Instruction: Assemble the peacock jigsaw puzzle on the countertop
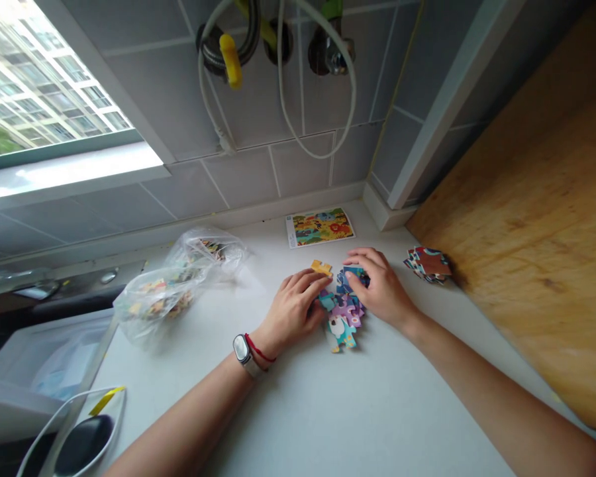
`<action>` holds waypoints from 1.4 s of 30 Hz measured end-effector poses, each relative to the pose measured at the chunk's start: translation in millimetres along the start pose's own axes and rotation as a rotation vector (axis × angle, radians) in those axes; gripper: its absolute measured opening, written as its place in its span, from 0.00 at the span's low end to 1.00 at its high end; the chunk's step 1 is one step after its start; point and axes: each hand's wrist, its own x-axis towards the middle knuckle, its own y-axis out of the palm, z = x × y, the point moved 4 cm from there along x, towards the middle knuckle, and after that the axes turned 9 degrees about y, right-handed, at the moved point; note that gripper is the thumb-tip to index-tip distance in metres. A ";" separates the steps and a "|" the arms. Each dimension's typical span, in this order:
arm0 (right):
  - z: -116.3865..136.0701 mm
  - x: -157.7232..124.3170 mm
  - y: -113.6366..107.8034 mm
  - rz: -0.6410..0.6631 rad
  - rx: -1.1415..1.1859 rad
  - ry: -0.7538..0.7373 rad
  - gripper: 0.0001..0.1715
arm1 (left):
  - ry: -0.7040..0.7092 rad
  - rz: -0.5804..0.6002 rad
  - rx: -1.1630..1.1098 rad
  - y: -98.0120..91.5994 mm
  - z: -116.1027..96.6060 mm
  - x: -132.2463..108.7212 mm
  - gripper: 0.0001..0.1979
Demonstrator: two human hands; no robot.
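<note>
A small cluster of joined jigsaw pieces (pixel 342 321) in blue, purple and white lies on the white countertop (pixel 298 424) between my hands. My left hand (pixel 293 308) rests against its left side, with the fingertips just below a loose yellow puzzle piece (pixel 321 267). My right hand (pixel 380 285) curves over the far right of the cluster, fingertips on a blue puzzle piece (pixel 355 278). A printed picture card (pixel 320 227) of cartoon animals lies beyond my hands. A smartwatch (pixel 242 349) and a red cord circle my left wrist.
Two clear plastic bags (pixel 156 301) of puzzle pieces lie left of my hands. A stack of puzzle pieces (pixel 427 264) sits right, beside a wooden board (pixel 521 199). Behind rise a tiled wall (pixel 243 175) with hoses and a window (pixel 40 86). A metal sink (pixel 24 285) lies lower left.
</note>
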 end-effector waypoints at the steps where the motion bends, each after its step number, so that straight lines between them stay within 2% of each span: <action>1: 3.3 -1.2 2.6 0.054 0.022 -0.031 0.15 | -0.045 -0.003 0.036 0.1 1.7 -1.1 0.30; 5: 6.8 -7.6 16.4 0.262 0.035 -0.097 0.24 | -0.208 0.003 0.143 -0.8 8.7 -14.7 0.33; 8: 1.4 -9.0 22.2 0.294 0.005 -0.091 0.23 | -0.239 0.061 0.173 -6.5 10.6 -37.1 0.36; 11: 0.9 -7.7 21.8 0.267 0.007 -0.115 0.20 | -0.272 0.133 0.250 -18.3 11.7 -71.2 0.37; 14: 10.4 -8.5 18.5 0.268 0.048 -0.203 0.16 | -0.348 0.175 0.387 -29.8 11.5 -112.3 0.33; 17: 23.7 -15.7 19.8 0.384 0.053 -0.293 0.14 | -0.424 0.152 0.499 -37.1 5.2 -147.8 0.31; 19: 30.6 -22.9 23.6 0.478 0.021 -0.322 0.15 | -0.467 0.109 0.537 -41.3 -2.6 -159.3 0.32; 22: 38.8 -32.5 28.4 0.537 0.001 -0.365 0.17 | -0.417 0.093 0.492 -44.4 -17.9 -146.6 0.35; 25: 44.8 -35.2 28.5 0.518 0.039 -0.417 0.16 | -0.235 0.208 0.348 -36.9 -29.5 -110.2 0.37; 27: 45.2 -31.5 25.5 0.477 0.062 -0.415 0.13 | -0.184 0.242 0.325 -30.1 -29.5 -90.9 0.36; 30: 38.8 -21.5 18.2 0.361 0.061 -0.380 0.12 | -0.280 0.185 0.438 -22.6 -20.0 -86.1 0.34; 35: 13.8 -9.3 14.7 0.157 -0.101 -0.221 0.14 | -0.492 0.068 0.584 -18.6 -11.5 -113.5 0.31; 38: 6.0 -9.1 18.8 0.163 -0.140 -0.184 0.14 | -0.581 0.004 0.590 -21.5 -10.0 -112.8 0.30; 42: 9.5 -9.9 19.8 0.213 -0.058 -0.219 0.12 | -0.505 -0.068 0.516 -27.9 -1.2 -84.0 0.25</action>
